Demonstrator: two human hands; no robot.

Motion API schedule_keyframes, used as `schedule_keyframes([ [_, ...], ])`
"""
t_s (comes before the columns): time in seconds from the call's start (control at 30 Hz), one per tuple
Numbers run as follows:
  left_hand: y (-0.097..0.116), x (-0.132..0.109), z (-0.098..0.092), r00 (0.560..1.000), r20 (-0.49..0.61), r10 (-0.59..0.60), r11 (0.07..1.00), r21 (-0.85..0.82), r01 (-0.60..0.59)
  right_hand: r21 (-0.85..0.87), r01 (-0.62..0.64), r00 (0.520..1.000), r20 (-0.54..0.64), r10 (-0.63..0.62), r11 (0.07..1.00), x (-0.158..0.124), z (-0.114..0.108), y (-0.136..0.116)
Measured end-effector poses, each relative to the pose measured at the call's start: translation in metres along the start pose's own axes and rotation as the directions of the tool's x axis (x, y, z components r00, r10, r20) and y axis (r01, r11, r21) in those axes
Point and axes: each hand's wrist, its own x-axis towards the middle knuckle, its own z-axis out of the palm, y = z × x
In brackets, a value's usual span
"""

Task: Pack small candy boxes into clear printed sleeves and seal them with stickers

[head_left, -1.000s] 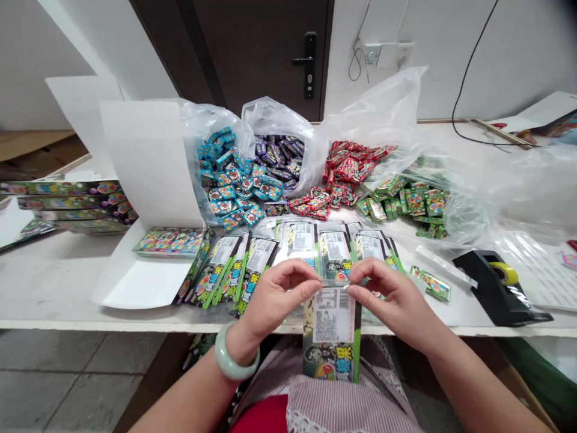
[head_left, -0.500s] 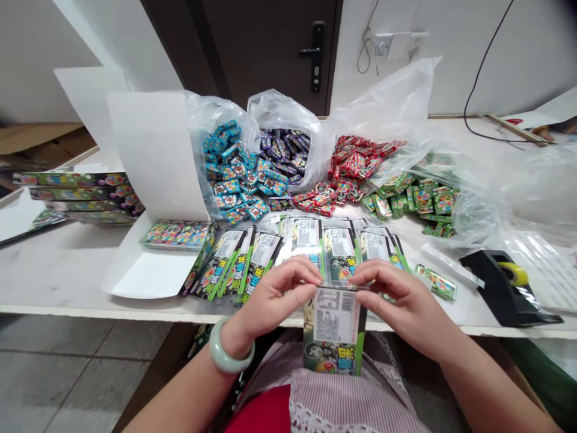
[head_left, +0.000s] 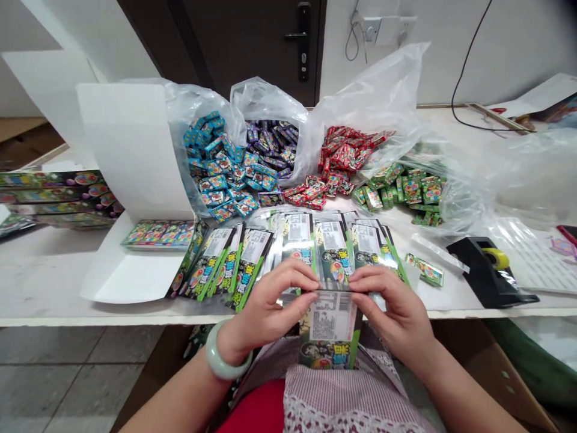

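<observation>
the likeliest trouble is the printed candy packet slipping from the pinch; its clear top edge is looking thin and shiny, so slightly looser fingers could let it drop toward the lap, while too hard a pull could crease or tear it; the overlapping row of packets is lying just beyond the hands, and a brushing knuckle could push it askew (slick film like that tends to slide easily); the left hand, wearing a pale green bangle, is half closed, gripping the packet's upper left edge between curled fingers and thumb; the right hand is mirroring it, half closed and gripping the upper right edge; the packet is hanging upright between them, just over the front edge of the white table, with its label facing up toward the camera; the blue sweets, purple sweets, red sweets and green sweets are spilling from plastic bags across the top centre of the frame, and a black tape dispenser is standing at the right.
</observation>
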Motion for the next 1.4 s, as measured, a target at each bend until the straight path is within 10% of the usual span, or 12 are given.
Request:
schedule_keyframes([
  [0.5, -0.019, 0.017, 0.000, 0.991, 0.047, -0.124, 0.983, 0.141, 0.117, 0.110, 0.025, 0.996, -0.089, -0.015, 0.994, 0.013, 0.009, 0.012],
  [0.67, -0.045, 0.016, 0.000, 0.969, -0.101, -0.223, 0.957, 0.167, 0.238, -0.021, -0.260, 0.958, -0.131, 0.255, 0.965, 0.007, -0.047, 0.068],
  [0.77, -0.049, 0.015, -0.001, 0.953, -0.136, -0.271, 0.945, 0.149, 0.290, -0.405, -0.631, 0.770, -0.432, 0.470, 0.662, -0.009, -0.116, 0.106],
  [0.93, -0.052, 0.017, 0.001, 0.956, -0.130, -0.264, 0.944, 0.166, 0.284, -0.580, -0.712, 0.691, -0.478, 0.541, 0.396, -0.026, -0.187, 0.143],
  [1.4, -0.062, 0.017, -0.003, 0.983, -0.096, -0.158, 0.975, 0.142, 0.171, -0.823, -0.568, 0.607, -0.420, 0.675, -0.002, -0.025, -0.165, 0.157],
])
